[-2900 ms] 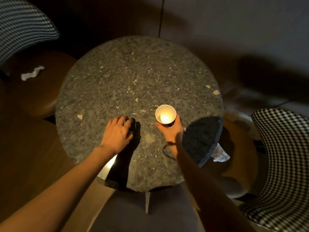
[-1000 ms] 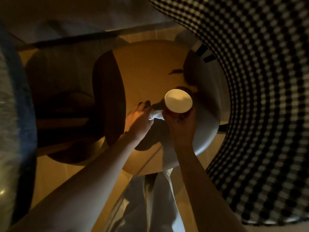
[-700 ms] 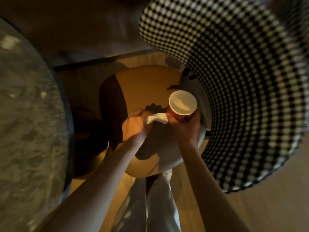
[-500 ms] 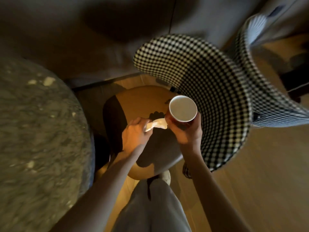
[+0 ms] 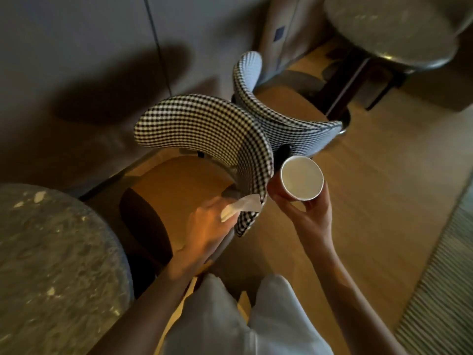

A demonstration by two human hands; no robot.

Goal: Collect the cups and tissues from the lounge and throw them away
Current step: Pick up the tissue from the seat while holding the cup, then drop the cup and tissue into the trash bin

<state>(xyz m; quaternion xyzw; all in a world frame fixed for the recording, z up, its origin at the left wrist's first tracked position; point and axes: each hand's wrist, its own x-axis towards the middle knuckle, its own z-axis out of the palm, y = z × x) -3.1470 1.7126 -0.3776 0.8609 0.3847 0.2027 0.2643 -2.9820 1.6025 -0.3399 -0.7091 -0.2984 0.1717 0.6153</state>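
Observation:
My right hand point(image 5: 311, 219) grips a paper cup point(image 5: 301, 178), white inside with a reddish-brown outside, and holds it upright above the wooden floor. The cup looks empty. My left hand point(image 5: 207, 228) pinches a crumpled white tissue point(image 5: 240, 206) over the tan seat of a chair point(image 5: 174, 185). The tissue's far end is partly hidden behind the chair's checked backrest point(image 5: 210, 124). The two hands are apart, with the backrest edge between them.
A round grey stone table point(image 5: 51, 265) fills the lower left. A second checked chair point(image 5: 281, 116) stands behind the first, and another round table point(image 5: 394, 29) at the top right. A ribbed rug point(image 5: 445, 278) runs along the right. My white trousers point(image 5: 245, 319) are below.
I picked the cup off the stone table, then took the tissue from the chair seat. Since then the view has risen and turned right, and my right hand has carried the cup rightward, away from the tissue.

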